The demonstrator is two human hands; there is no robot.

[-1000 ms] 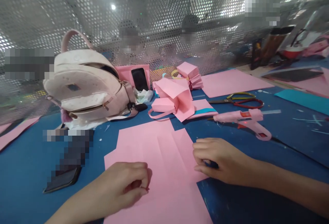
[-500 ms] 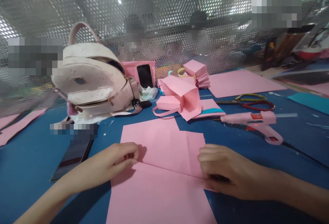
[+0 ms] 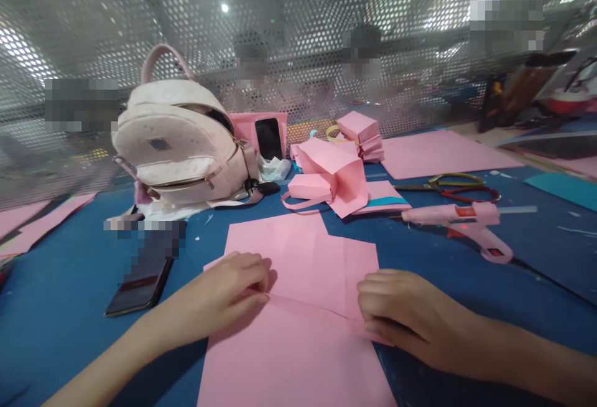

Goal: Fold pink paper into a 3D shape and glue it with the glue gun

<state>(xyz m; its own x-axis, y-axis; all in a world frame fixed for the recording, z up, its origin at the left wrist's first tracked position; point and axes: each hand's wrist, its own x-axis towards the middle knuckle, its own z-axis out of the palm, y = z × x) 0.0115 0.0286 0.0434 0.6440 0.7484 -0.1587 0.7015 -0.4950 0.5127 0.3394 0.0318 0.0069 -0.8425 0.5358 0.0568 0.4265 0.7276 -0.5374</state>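
Note:
Pink paper (image 3: 303,357) lies in front of me on the blue table, with a seam or fold line running across it between my hands. A further pink piece (image 3: 298,257) with creases extends beyond that line. My left hand (image 3: 237,295) is closed at the left end of the line, thumb and fingers pinching the paper. At the right end, my right hand (image 3: 401,307) is closed too, its curled fingers pressed on the paper's edge. Its fingertips are partly hidden.
Right of the paper lies a pink glue gun (image 3: 457,220) with its cord, with scissors (image 3: 448,186) behind it. Folded pink paper pieces (image 3: 331,170) stand ahead. On the left are a phone (image 3: 144,282) and a pale backpack (image 3: 181,139). A perforated metal screen (image 3: 298,33) rises behind.
My left hand has slid a little to the right along the fold line. The right hand stays at its end of the paper. The camera view has shifted slightly.

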